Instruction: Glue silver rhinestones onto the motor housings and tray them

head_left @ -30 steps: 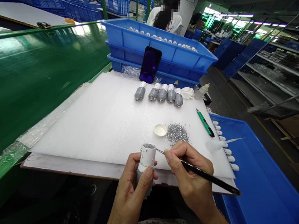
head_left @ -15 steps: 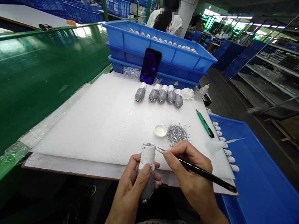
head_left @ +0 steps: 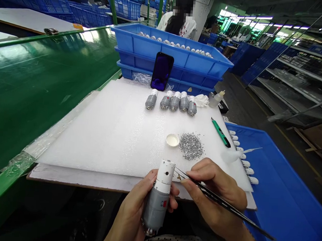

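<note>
Motor (head_left: 158, 198) — a grey cylinder with a white gearbox end — sits tilted in the left hand (head_left: 133, 213) at the near edge of the tabletop (head_left: 108, 132), fingers clamped round its grey body so the white end leans toward the right hand (head_left: 216, 196), seemingly to bring that end within reach. That hand pinches black tweezers (head_left: 221, 202), fingers together on the shaft like a pen, tips just beside the white cap. Farther off, a small white dish (head_left: 173, 139) and a heap of tiny silver parts (head_left: 191, 146) lie close by, within easy reach. A row of five motors (head_left: 171, 101) lies at the far side, a phone (head_left: 162, 71) propped against stacked blue crates (head_left: 170, 52). Right of the foam — a green pen (head_left: 220, 131) and a blue bin (head_left: 276, 189).
</note>
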Demonstrator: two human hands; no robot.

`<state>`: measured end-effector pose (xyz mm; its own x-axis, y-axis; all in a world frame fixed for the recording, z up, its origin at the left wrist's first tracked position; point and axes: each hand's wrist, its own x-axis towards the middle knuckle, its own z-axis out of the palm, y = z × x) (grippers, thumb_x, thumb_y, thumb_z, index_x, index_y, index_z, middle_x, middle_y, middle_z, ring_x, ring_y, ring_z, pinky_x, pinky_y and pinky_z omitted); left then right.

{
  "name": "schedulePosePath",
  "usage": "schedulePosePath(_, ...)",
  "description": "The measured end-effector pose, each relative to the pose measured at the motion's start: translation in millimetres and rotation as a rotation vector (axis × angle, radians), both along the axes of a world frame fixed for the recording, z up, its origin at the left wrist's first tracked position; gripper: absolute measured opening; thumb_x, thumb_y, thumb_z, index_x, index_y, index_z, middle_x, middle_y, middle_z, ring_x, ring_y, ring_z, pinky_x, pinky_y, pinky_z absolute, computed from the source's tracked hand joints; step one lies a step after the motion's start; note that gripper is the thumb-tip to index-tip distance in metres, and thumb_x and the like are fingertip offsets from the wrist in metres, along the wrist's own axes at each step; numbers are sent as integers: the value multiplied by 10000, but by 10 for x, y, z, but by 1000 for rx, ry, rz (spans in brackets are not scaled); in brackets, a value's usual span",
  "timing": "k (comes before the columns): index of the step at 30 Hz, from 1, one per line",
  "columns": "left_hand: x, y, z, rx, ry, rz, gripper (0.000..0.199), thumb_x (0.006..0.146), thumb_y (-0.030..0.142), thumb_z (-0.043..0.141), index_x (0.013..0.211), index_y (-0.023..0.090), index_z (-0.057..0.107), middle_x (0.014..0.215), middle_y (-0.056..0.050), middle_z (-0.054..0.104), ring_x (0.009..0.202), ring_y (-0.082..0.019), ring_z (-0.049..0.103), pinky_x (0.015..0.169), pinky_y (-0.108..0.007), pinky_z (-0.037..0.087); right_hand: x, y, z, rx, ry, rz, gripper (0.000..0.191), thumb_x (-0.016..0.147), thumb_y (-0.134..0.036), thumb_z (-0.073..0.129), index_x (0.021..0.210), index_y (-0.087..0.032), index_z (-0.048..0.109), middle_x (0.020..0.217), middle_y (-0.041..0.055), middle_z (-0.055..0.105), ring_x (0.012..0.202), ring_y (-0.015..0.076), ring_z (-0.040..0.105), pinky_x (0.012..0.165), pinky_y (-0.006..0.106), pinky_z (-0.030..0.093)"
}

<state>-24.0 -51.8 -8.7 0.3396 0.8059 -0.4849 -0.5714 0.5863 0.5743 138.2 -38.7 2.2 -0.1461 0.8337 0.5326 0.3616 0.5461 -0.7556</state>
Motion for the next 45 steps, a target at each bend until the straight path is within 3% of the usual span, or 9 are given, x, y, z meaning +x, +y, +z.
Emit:
schedulePosePath(6, -21, 32, -35, 55, -66, -110, 290, 963, 368, 454, 977, 166, 662, 798, -82, 742, 675, -188, 650, 640, -286, 498, 60, 57, 35, 73, -53, 82, 157, 824, -13, 665, 909, -136, 619, 713, 17, 612, 658, 121, 564, 564, 247, 453)
schedulePosePath(12, -21, 22, -33, 90, 53, -169, 352, 963, 447, 417, 993, 179, 643, 728, -61, 719, 626, -178, 627, 646, -293, 499, 125, 99, 40, 25, -43, 178, 148, 836, -42, 679, 901, -151, 604, 716, 23, 619, 653, 126, 572, 557, 254, 451)
schedulePosePath(21, -15, 68, 55, 94, 263, -281, 478, 916, 619, 428, 855, 183, 612, 690, -20, 655, 568, -130, 569, 567, -246, 434, 149, 196, 94, 48, -106, 242, 122, 848, -66, 678, 890, -156, 606, 707, 34, 611, 646, 130, 576, 527, 237, 429)
schedulePosePath(45, 6, 85, 35, 81, 238, -255, 401, 906, 584, 496, 816, 200, 571, 618, -5, 653, 585, -128, 564, 562, -219, 472, 164, 251, 184, 25, -258, 340, 87, 900, -129, 640, 865, -187, 585, 696, 7, 594, 632, 118, 534, 531, 236, 418)
